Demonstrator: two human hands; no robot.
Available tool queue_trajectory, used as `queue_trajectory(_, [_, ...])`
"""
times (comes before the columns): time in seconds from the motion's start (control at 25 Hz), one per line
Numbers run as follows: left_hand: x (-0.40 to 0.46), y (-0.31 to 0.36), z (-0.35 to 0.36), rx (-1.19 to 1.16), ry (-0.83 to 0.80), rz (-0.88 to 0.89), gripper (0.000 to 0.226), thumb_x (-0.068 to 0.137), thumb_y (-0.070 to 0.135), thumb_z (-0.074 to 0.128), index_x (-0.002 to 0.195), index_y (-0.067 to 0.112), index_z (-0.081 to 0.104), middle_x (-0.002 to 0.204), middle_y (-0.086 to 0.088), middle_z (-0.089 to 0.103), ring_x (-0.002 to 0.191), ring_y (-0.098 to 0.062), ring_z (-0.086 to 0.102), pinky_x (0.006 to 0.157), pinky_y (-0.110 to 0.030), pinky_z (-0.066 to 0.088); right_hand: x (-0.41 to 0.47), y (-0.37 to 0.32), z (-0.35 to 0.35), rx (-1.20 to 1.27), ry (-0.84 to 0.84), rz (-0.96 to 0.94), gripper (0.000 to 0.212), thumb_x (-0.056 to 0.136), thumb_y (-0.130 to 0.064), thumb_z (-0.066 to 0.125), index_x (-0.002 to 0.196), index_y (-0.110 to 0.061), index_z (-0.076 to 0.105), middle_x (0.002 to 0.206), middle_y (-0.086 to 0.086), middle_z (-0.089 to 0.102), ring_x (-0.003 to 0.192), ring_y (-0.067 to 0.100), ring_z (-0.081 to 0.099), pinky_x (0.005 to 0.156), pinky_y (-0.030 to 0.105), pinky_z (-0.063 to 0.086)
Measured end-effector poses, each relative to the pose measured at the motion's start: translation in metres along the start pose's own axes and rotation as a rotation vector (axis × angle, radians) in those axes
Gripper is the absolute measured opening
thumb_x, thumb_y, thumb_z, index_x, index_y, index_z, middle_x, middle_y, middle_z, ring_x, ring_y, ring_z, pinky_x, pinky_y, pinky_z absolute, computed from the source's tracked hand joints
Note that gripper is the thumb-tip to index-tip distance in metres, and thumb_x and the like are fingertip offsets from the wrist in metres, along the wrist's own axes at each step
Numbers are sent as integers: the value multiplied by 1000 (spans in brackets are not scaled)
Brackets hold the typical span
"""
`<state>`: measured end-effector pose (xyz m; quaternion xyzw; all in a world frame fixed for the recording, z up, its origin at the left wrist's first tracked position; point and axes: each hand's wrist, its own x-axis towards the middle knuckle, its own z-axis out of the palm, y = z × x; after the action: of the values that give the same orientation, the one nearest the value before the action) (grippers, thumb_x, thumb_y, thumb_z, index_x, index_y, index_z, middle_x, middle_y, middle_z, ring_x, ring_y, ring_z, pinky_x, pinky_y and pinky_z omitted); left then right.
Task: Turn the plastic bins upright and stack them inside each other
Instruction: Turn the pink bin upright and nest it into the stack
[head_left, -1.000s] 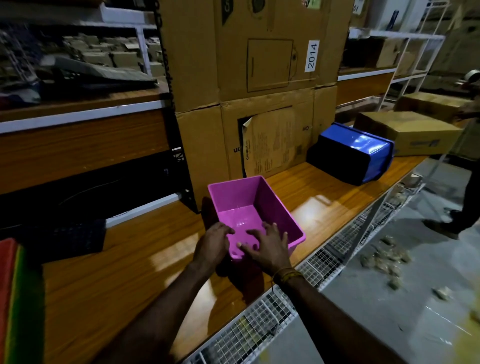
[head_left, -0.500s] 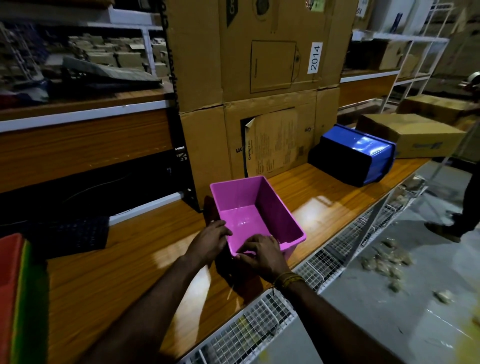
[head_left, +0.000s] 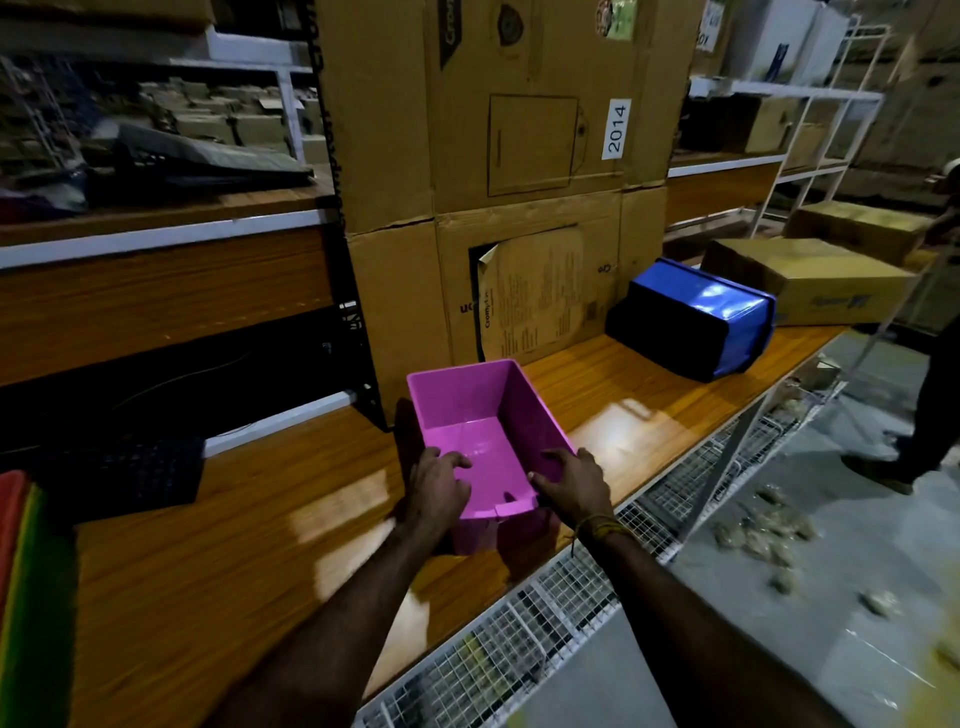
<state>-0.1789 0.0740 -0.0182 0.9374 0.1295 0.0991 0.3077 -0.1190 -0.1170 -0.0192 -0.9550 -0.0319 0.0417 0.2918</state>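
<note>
An upright pink plastic bin stands on the wooden shelf, its open top facing up. My left hand grips its near left rim, fingers curled inside. My right hand holds the near right corner of the rim. A blue plastic bin lies tipped on its side farther right on the same shelf, its dark opening turned left toward the cardboard boxes.
Tall cardboard boxes stand right behind the pink bin. A flat carton lies beyond the blue bin. A red-green object sits at the left edge. A wire mesh rack runs below the shelf front. A person stands at right.
Both hands moved apart from the middle of the bin's near edge to its two near corners. The pink bin has shifted slightly toward me.
</note>
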Motion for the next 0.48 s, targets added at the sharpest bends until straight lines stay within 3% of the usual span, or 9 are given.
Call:
queue_trajectory(0.16, [3,10,1,-149,122,-100,26,83,16,65,108,22,70,120,-9,62,108,-26,59,88,-29,44,14,12,-3,295,67,74,51,71,-55,66,114,-27,66,117,14,67,105,33,64,89,43,54])
queue_trajectory(0.28, [3,15,-2,-190,198,-218,24,83,23,67,107,25,70,121,-10,62,107,-27,60,81,-27,43,12,9,-14,414,44,107,39,82,-39,69,114,-17,68,115,15,69,103,34,65,88,41,53])
queue_trajectory(0.48, [12,23,-12,-205,291,-253,23,83,25,65,105,25,72,116,-7,69,106,-26,63,79,-28,46,21,7,-30,533,65,75,34,87,-34,66,115,-14,70,117,12,69,105,30,63,88,34,49])
